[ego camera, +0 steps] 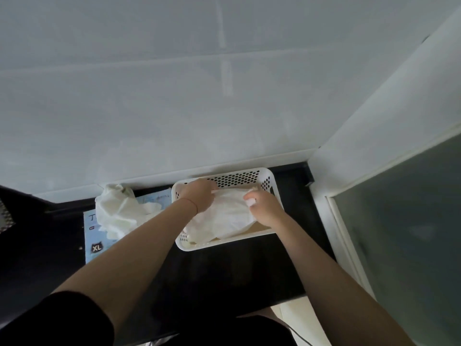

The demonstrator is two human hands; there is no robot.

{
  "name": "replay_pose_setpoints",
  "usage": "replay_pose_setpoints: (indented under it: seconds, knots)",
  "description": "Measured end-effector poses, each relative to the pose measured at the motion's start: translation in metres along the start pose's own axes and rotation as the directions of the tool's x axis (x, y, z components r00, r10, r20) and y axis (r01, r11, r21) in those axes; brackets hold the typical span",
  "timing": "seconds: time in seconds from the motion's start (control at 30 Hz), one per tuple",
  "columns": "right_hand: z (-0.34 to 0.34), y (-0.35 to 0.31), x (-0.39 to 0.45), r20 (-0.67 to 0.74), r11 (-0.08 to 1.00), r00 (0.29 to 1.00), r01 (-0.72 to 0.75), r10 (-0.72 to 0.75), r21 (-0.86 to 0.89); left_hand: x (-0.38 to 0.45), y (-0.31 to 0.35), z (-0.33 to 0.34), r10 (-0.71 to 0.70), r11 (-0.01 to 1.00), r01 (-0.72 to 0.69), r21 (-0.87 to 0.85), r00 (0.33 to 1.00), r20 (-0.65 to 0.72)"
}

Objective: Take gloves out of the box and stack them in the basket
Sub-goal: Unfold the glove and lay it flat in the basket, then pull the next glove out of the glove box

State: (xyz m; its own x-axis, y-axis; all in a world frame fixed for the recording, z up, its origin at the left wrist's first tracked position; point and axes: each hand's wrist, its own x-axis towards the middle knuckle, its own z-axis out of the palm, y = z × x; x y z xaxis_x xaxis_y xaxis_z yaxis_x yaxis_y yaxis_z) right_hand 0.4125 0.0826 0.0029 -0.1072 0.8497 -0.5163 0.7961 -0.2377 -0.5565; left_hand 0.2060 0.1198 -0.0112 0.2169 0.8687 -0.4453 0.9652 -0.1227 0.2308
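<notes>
Just right of centre in the frame, a white perforated basket (270,181) sits on a dark table (224,270), holding a pile of thin white gloves (224,218). The left hand (199,196) lies on the pile's upper left part, fingers curled into the top glove. The right hand (264,206) pinches that glove's right edge, a bit of white bunched between thumb and fingers. Left of the basket lies the light blue glove box (93,236), marked XL, with more white gloves (119,211) spilling out of its top
</notes>
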Motion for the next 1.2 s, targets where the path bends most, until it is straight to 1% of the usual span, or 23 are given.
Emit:
replay_pose_setpoints:
  seconds: [0.07,0.17,0.23,0.27,0.3,0.33,0.4,0.47,0.53,0.63,0.7,0.8,0.87,0.93,1.0,1.03,1.07,1.1,1.13,1.17,1.2]
  knots:
    - [0.002,0.006,0.005,0.011,0.993,1.0,0.0,0.001,-0.114,0.001,0.01,0.009,0.004,0.997,-0.001,0.072,0.999,-0.039]
    - [0.003,0.012,0.01,0.031,0.972,0.999,0.042,-0.036,-0.231,-0.004,0.021,0.019,0.064,0.978,-0.024,0.209,0.98,-0.187]
    - [0.004,0.013,0.012,0.044,0.953,0.997,0.077,-0.067,-0.292,-0.01,0.026,0.023,0.127,0.974,-0.074,0.214,0.961,-0.245]
    - [0.005,0.013,0.013,0.049,0.941,0.995,0.096,-0.084,-0.324,-0.013,0.028,0.025,0.149,0.974,-0.103,0.2,0.962,-0.23]
    - [0.006,0.013,0.013,0.054,0.928,0.993,0.113,-0.1,-0.354,-0.015,0.03,0.027,0.158,0.974,-0.122,0.193,0.97,-0.183]
    - [0.006,0.014,0.014,0.054,0.916,0.992,0.124,-0.112,-0.381,-0.018,0.031,0.028,0.16,0.968,-0.134,0.214,0.981,-0.107]
    - [0.008,0.015,0.015,0.053,0.891,0.99,0.141,-0.131,-0.431,-0.022,0.03,0.028,0.116,0.946,-0.126,0.298,0.992,0.05]
    - [0.01,0.016,0.015,0.041,0.87,0.989,0.147,-0.144,-0.471,-0.025,0.024,0.029,0.043,0.928,-0.087,0.361,0.991,0.127]
    - [0.012,0.015,0.016,0.033,0.848,0.988,0.144,-0.148,-0.509,-0.028,0.019,0.028,-0.021,0.901,-0.054,0.43,0.986,0.168]
    - [0.013,0.014,0.015,0.031,0.814,0.989,0.134,-0.142,-0.565,-0.033,0.015,0.027,-0.086,0.858,-0.044,0.512,0.97,0.228]
    - [0.012,0.01,0.011,0.011,0.785,0.986,0.138,-0.166,-0.604,-0.038,0.014,0.026,-0.105,0.846,-0.034,0.533,0.968,0.229]
    - [0.014,0.001,0.005,-0.053,0.731,0.973,0.132,-0.224,-0.67,-0.041,0.013,0.023,-0.089,0.851,-0.033,0.524,0.975,0.205]
    - [0.016,-0.01,-0.001,-0.105,0.715,0.957,0.125,-0.269,-0.688,-0.047,0.011,0.018,-0.045,0.868,-0.041,0.496,0.986,0.16]
    - [0.018,-0.026,-0.007,-0.137,0.734,0.948,0.128,-0.289,-0.667,-0.055,0.007,0.012,-0.017,0.905,-0.015,0.425,0.997,0.072]
    - [0.023,-0.045,-0.011,-0.137,0.785,0.949,0.148,-0.284,-0.601,-0.065,-0.002,0.004,-0.019,0.961,0.037,0.275,0.998,-0.066]
    - [0.028,-0.056,-0.013,-0.118,0.813,0.95,0.178,-0.288,-0.554,-0.071,-0.009,0.001,-0.027,0.982,0.057,0.18,0.986,-0.166]
    - [0.034,-0.068,-0.016,-0.094,0.838,0.948,0.218,-0.303,-0.5,-0.078,-0.02,-0.001,-0.036,0.995,0.061,0.077,0.956,-0.292]
    - [0.04,-0.078,-0.017,-0.077,0.857,0.943,0.259,-0.325,-0.445,-0.085,-0.032,-0.002,-0.045,0.999,0.043,-0.015,0.906,-0.42]
    - [0.047,-0.088,-0.019,-0.065,0.873,0.937,0.292,-0.343,-0.391,-0.092,-0.046,-0.001,-0.07,0.996,0.03,-0.082,0.838,-0.541]
    - [0.055,-0.099,-0.021,-0.056,0.886,0.935,0.311,-0.35,-0.345,-0.103,-0.062,-0.001,-0.132,0.988,0.051,-0.146,0.765,-0.63]
    - [0.062,-0.109,-0.024,-0.053,0.894,0.934,0.319,-0.352,-0.313,-0.112,-0.076,0.0,-0.231,0.968,0.107,-0.226,0.726,-0.648]
